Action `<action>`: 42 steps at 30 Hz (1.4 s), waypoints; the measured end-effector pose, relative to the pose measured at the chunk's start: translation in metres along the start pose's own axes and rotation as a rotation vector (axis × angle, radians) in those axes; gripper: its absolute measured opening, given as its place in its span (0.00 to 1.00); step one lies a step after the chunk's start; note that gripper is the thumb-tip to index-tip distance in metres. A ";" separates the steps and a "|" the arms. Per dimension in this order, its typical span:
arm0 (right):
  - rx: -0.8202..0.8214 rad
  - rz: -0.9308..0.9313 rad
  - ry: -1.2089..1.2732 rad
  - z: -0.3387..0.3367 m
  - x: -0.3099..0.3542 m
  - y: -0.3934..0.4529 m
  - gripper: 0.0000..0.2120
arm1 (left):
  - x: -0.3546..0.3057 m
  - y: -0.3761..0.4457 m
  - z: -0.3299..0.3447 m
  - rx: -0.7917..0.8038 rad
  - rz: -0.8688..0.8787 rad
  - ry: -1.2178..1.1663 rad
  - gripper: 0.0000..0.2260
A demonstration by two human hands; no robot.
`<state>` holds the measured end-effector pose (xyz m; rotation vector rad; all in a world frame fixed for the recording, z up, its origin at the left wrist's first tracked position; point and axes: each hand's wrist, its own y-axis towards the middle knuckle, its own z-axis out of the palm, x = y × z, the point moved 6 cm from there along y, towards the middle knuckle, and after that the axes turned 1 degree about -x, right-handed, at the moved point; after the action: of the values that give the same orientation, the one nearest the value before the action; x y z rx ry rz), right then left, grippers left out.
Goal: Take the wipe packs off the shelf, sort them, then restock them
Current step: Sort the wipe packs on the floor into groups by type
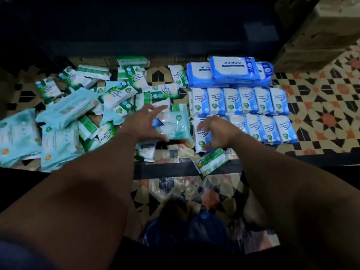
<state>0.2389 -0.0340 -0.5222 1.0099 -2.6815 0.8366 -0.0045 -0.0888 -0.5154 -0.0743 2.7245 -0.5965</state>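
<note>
My left hand (145, 123) is spread wide, fingers straight, over a teal pack (176, 126) lying on the tiled floor (321, 106); whether it touches the pack I cannot tell. My right hand (218, 133) hangs with fingers loosely curled over a blue pack (201, 136), gripping nothing. To the right, blue packs stand sorted in two rows (243, 114), with big Antabax packs (233, 70) stacked behind them. To the left lies a loose heap of green packs (116, 90).
</note>
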 end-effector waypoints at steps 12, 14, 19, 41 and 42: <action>0.146 -0.290 -0.511 0.061 0.044 -0.021 0.41 | 0.012 0.000 0.008 -0.069 -0.141 0.135 0.55; 0.125 -0.307 -0.516 0.065 0.045 -0.023 0.40 | 0.022 -0.007 0.001 -0.168 -0.219 0.035 0.54; 0.075 -0.239 -0.263 0.061 0.051 -0.009 0.36 | 0.046 -0.022 -0.020 -0.409 -0.372 -0.098 0.52; -0.489 0.128 0.064 0.007 0.105 0.099 0.37 | 0.098 -0.059 -0.019 -0.545 -0.329 -0.433 0.28; -0.483 0.016 0.050 0.007 0.119 0.103 0.36 | 0.114 -0.070 -0.025 -0.596 -0.364 -0.431 0.25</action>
<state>0.0818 -0.0407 -0.5350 0.8341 -2.6521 0.1872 -0.1213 -0.1572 -0.5023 -0.7611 2.3725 0.1580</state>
